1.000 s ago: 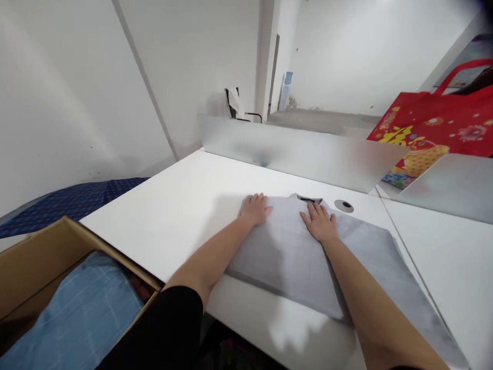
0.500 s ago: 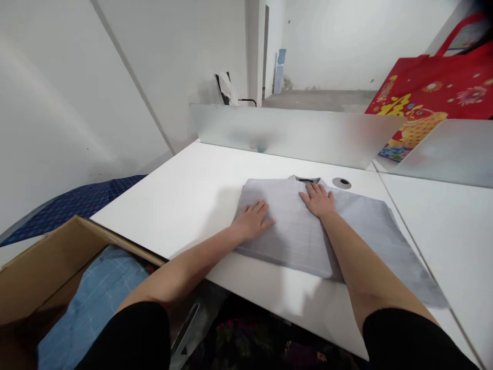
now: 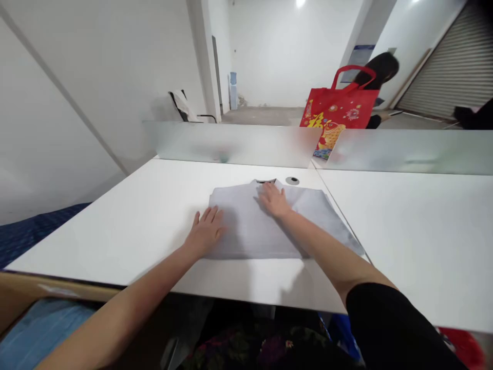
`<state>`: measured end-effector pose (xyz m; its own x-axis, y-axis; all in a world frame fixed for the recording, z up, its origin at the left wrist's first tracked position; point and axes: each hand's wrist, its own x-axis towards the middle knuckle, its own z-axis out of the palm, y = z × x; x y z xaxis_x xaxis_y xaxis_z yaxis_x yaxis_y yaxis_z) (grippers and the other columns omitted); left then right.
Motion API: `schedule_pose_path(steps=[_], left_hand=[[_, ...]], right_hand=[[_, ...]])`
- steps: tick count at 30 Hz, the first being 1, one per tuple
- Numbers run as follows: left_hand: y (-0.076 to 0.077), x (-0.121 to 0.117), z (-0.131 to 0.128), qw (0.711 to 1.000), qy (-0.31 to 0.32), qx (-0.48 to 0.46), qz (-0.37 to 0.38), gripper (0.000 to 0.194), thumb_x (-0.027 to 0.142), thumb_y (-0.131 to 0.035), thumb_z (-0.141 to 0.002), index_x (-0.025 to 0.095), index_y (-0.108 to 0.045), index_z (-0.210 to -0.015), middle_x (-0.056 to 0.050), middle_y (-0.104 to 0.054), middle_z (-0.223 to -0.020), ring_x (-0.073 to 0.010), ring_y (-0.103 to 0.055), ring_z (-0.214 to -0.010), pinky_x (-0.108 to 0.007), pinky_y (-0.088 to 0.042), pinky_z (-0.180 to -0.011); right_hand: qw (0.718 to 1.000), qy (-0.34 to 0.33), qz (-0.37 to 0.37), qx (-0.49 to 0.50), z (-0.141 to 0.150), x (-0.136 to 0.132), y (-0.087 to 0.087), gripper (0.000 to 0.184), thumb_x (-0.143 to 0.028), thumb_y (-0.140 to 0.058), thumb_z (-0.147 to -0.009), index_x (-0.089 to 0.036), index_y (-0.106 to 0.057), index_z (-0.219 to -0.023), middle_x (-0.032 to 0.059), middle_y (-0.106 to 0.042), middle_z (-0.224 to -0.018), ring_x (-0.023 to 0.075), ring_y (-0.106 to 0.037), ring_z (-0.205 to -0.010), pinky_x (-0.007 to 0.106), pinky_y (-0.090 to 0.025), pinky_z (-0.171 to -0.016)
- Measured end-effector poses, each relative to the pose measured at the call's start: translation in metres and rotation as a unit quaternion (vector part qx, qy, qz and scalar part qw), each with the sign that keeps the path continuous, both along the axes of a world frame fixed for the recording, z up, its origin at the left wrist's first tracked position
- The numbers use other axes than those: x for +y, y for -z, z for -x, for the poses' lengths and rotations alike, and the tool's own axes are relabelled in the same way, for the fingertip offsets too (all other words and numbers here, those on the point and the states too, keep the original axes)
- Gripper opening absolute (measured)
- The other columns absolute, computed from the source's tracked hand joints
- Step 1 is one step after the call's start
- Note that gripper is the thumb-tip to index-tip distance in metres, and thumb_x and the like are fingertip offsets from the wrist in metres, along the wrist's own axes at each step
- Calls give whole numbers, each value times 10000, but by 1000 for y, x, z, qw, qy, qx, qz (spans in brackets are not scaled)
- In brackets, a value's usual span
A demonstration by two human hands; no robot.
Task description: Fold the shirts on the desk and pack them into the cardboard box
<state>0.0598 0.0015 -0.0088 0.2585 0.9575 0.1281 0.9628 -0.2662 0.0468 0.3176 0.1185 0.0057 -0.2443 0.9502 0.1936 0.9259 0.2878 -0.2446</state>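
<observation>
A light grey shirt [image 3: 246, 226], partly folded, lies flat on the white table [image 3: 154, 205] with its collar at the far edge. My left hand [image 3: 206, 231] is at the shirt's left edge, palm down with the fingers spread. Just below the collar, my right hand [image 3: 274, 199] rests flat on the cloth, its fingers stretched out. Neither hand grips the fabric. The forearm of my right arm covers part of the shirt's right side, where a sleeve extends outward.
A frosted divider [image 3: 231, 144] runs along the table's back. Behind it are a red bag [image 3: 339, 105] and a person [image 3: 379, 72]. A cardboard box [image 3: 15, 293] holding blue cloth [image 3: 42, 329] stands at the front left. A grommet [image 3: 292, 181] sits beyond the shirt.
The view has swung right and up. My left hand has slid from on the shirt toward its left edge. My right hand stays near the collar.
</observation>
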Motion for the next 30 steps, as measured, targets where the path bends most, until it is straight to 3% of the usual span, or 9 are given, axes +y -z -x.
schedule_pose_path(steps=[2, 5, 9, 13, 18, 22, 26, 28, 30], left_hand=[[-1, 3, -23, 999, 32, -8, -29, 557, 359, -228, -1006, 122, -346, -1497, -112, -258, -1604, -262, -204, -1483, -478, -189, -1201], [13, -1, -51, 994, 104, -2, -14, 543, 324, -242, -999, 138, -361, -1495, -85, -290, -1594, -240, -230, -1476, -444, -211, -1198], [37, -13, -55, 993, 113, 11, -22, 551, 443, -282, -994, 240, -375, -1497, -34, -311, -1589, -280, -261, -1459, -505, -192, -1188], [42, -14, -45, 994, 110, 4, -21, 565, 486, -276, -989, 262, -373, -1499, -19, -322, -1584, -292, -262, -1457, -526, -206, -1177], [46, -20, -28, 995, 97, -8, -16, 589, 512, -310, -972, 272, -361, -1507, -27, -323, -1580, -271, -259, -1467, -495, -201, -1193], [53, -24, 9, 998, 66, -4, -13, 622, 527, -331, -952, 245, -368, -1505, -50, -321, -1580, -255, -263, -1468, -464, -234, -1189], [41, -4, 34, 1000, -10, 22, 3, 668, 523, -257, -958, 148, -349, -1504, -129, -333, -1569, -268, -284, -1457, -500, -231, -1174], [28, 17, 23, 999, -21, 30, -9, 685, 535, -255, -956, 135, -340, -1506, -142, -300, -1582, -299, -259, -1462, -524, -231, -1164], [14, 42, -7, 999, -9, 28, -15, 667, 544, -290, -952, 178, -348, -1507, -110, -249, -1607, -339, -236, -1464, -553, -240, -1150]], right_hand=[[999, -26, -17, -9, 18, -43, 8, 569, -432, -232, -1022, -166, -341, -1512, 125, -277, -1590, 278, -178, -1479, 598, -88, -1164], [996, -83, 0, -16, 30, -105, 28, 616, -471, -161, -1019, -156, -335, -1519, 123, -288, -1585, 281, -182, -1479, 595, -71, -1168], [994, -96, 43, -29, 1, -144, 42, 711, -616, -162, -979, -203, -304, -1540, 86, -240, -1604, 295, -143, -1489, 597, -27, -1173], [997, -1, 64, -52, -71, -149, 39, 749, -682, -186, -949, -244, -283, -1549, 60, -230, -1609, 311, -148, -1487, 600, -75, -1170], [982, 156, 24, -103, -170, -153, 39, 667, -592, -217, -985, -229, -296, -1540, 68, -245, -1608, 303, -158, -1484, 603, -106, -1166], [972, 218, 33, -85, -215, -153, 38, 640, -566, -214, -995, -230, -284, -1535, 84, -260, -1602, 273, -202, -1475, 619, -172, -1149], [970, 229, 40, -75, -207, -137, 24, 641, -571, -226, -993, -233, -283, -1534, 92, -247, -1606, 267, -173, -1485, 609, -154, -1159], [979, 187, 43, -76, -181, -119, 16, 663, -593, -232, -985, -232, -280, -1539, 95, -238, -1609, 276, -159, -1487, 605, -128, -1165], [987, 135, 55, -68, -145, -94, 11, 707, -634, -248, -966, -223, -278, -1541, 103, -228, -1611, 293, -155, -1485, 614, -113, -1160]])
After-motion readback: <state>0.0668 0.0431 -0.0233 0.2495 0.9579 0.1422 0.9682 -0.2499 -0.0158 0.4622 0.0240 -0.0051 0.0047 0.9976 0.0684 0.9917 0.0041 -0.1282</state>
